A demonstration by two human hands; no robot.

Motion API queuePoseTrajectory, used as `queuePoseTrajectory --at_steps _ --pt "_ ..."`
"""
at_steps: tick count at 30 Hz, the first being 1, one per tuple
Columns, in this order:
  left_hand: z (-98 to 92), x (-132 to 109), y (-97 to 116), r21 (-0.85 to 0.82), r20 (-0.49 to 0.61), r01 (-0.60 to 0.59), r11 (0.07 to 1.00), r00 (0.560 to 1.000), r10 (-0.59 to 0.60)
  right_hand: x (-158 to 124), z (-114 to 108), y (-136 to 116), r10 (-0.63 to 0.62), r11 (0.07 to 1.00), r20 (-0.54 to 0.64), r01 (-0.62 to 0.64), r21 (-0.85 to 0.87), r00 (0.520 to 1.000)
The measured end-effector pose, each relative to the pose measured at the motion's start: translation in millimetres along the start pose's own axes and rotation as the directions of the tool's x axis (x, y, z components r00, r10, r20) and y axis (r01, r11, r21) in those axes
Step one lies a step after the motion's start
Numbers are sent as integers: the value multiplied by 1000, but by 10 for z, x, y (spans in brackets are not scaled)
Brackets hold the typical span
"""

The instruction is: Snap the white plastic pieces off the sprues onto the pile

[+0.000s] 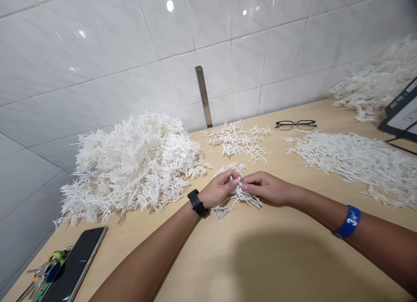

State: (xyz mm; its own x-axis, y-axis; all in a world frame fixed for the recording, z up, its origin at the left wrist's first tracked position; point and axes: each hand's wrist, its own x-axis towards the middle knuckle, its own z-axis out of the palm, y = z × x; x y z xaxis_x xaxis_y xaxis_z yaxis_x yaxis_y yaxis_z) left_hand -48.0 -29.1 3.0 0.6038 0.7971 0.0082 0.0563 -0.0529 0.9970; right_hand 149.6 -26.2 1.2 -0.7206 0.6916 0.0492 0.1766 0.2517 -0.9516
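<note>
My left hand [219, 188], with a black watch on the wrist, and my right hand [264, 186], with a blue wristband further up the arm, meet over the middle of the wooden table [267, 258]. Both pinch a small white plastic branching sprig [237, 197] between closed fingertips. The sprig's spiky ends hang down and touch the table under the hands. More loose white sprigs [232, 168] lie just behind the hands.
A big heap of white sprigs [130, 163] fills the left. A small scatter [237, 139] lies behind, flatter piles at right [355, 161] and far right [378, 83]. Glasses [296, 124], a phone [74, 265], keys [44, 271], and a dark board [402, 113] lie around. Tiled wall behind.
</note>
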Motion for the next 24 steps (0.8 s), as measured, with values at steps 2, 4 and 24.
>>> queuePoseTrajectory --at_steps 2,4,24 --pt "4 -1 -17 -11 3 18 1000 1000 -18 4 2 3 -3 1000 18 3 29 1000" --pt "3 -2 -24 3 9 22 1000 1000 -22 8 -2 7 -9 998 39 7 57 999" --pt "-42 5 -21 -232 63 62 971 997 -48 16 7 116 15 940 -4 -12 341 1000"
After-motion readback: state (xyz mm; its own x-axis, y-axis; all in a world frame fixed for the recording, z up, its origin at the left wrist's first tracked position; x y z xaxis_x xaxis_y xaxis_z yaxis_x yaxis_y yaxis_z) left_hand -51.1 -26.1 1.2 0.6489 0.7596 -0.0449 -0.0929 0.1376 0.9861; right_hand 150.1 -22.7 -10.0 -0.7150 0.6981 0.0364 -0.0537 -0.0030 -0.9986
